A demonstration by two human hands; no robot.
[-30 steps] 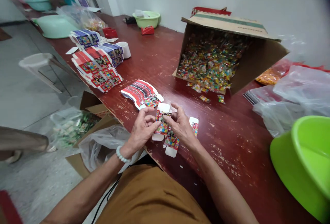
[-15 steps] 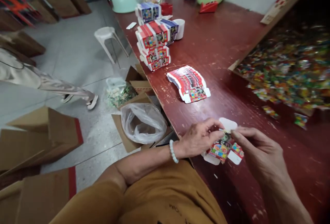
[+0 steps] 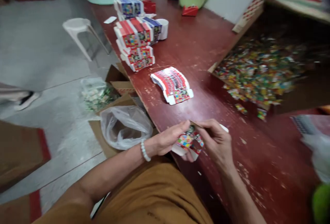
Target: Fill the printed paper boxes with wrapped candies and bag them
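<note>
Left of the left grip (image 3: 167, 138), a clear plastic bag (image 3: 125, 127) lies in a cardboard box (image 3: 120, 101) on the floor, and a white stool (image 3: 76, 26) stands farther ahead. A white bead bracelet (image 3: 144, 150) circles the left wrist. Ahead of that grip, on the red-brown bench (image 3: 196, 54), stand stacked printed cartons (image 3: 134, 42) beside a white mug (image 3: 163, 28), and a flat pile of red, unfolded carton blanks (image 3: 172, 85) lies nearer the hands. Both grips are closed on one small, colourful carton (image 3: 187, 141), held just above the bench edge: the left grip pinches it from the left, and the right grip (image 3: 216, 141) presses it from the right, with its white flaps partly hidden by the fingers. Ahead and right of the right grip, a tipped cardboard carton (image 3: 306, 97) spills wrapped sweets (image 3: 257, 69) onto the bench. The print on the cartons is too blurred to read, so no brand or wording can be made out.
</note>
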